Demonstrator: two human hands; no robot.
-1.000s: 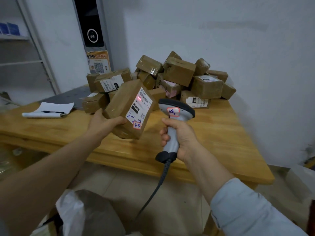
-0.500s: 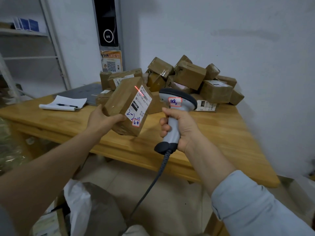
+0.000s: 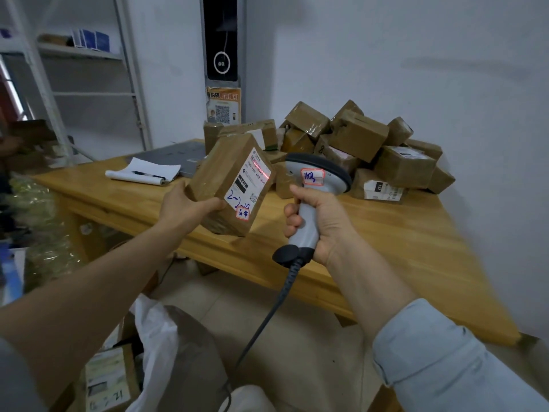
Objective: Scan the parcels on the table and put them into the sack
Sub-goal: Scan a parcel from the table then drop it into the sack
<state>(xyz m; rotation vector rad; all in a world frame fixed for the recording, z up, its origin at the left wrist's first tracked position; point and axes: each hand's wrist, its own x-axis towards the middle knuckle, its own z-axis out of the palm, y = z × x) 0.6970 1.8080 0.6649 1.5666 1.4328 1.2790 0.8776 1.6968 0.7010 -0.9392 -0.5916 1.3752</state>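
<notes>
1. Brown tape-wrapped cardboard parcel [image 3: 221,179] is off the table, held tilted in the air above the near edge of the light wooden table [image 3: 416,248]. Its white shipping label [image 3: 252,185] faces the scanner.
2. Left hand [image 3: 190,208] grips the parcel from the low left side: thumb lies on the near face, fingers go behind the box and are hidden.
3. Right hand [image 3: 322,224] is curled tight round the handle of the grey pistol-shaped barcode scanner [image 3: 316,179]. Whether the trigger is pressed, cannot tell.
4. Red laser line [image 3: 261,173] lies across the upper label, running to its right edge, so the step in hand looks like the scan itself.
5. To do it well, hold the parcel still and keep the line crossing the whole barcode end to end. Tape looks glossy – a slight tilt should kill glare if the read fails.
6. White plastic sack [image 3: 157,337] sits open low left, by the person's legs. A labelled brown box [image 3: 107,379] is in or just beside its mouth; cannot tell which.
7. The drop likely goes down-left with the left hand alone – keep the dark coiled scanner cable [image 3: 267,316] clear of the sack.
8. Heap of brown taped parcels [image 3: 356,144] waits at the far end against the wall, so plenty is left to scan.
</notes>
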